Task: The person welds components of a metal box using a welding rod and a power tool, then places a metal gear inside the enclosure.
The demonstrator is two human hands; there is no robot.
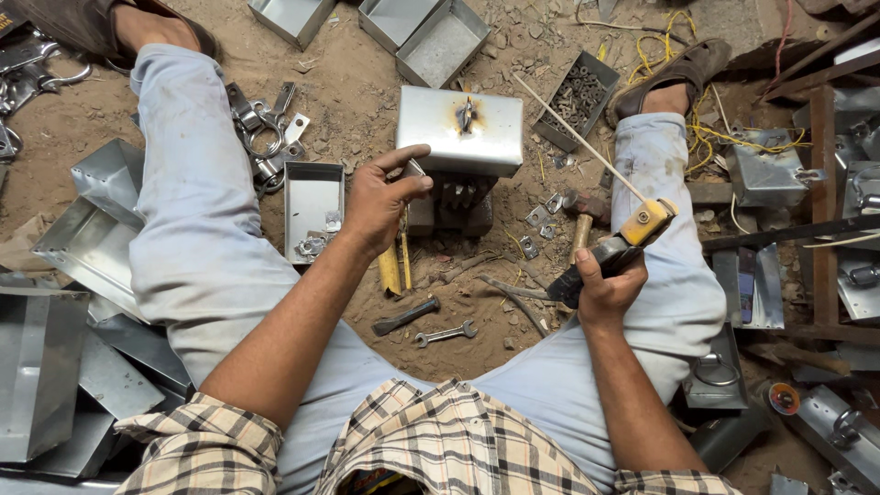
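- Hands: left hand (378, 203) is half open, thumb and forefinger spread, fingertips at the left edge of the metal box (461, 128); whether it truly grips the box cannot be told. Right hand (605, 282) is closed around the handle of the welding holder (616, 246), which carries a long thin rod (573, 136) pointing up and left toward the box.
- Work location: the box sits raised on dark blocks (454, 209) on the dirt floor (367, 101), between the person's outstretched legs. A scorched weld spot (467, 116) marks its top face.
- Risk, burns: both hands are bare. The left hand lies close to the weld spot; heat or sparks there would likely reach the fingers.
- Risk, shifting: the box rests on narrow blocks. A push from the rod could tip it if the left hand only steadies one edge.
- Risk, feet and legs: sandals (683, 69) and thin trousers lie near the work; falling sparks could land on them.
- Risk, clutter: a tray of small parts (577, 99), a spanner (445, 335) and yellow wire (710, 128) lie nearby; the rod tip could snag or touch them.
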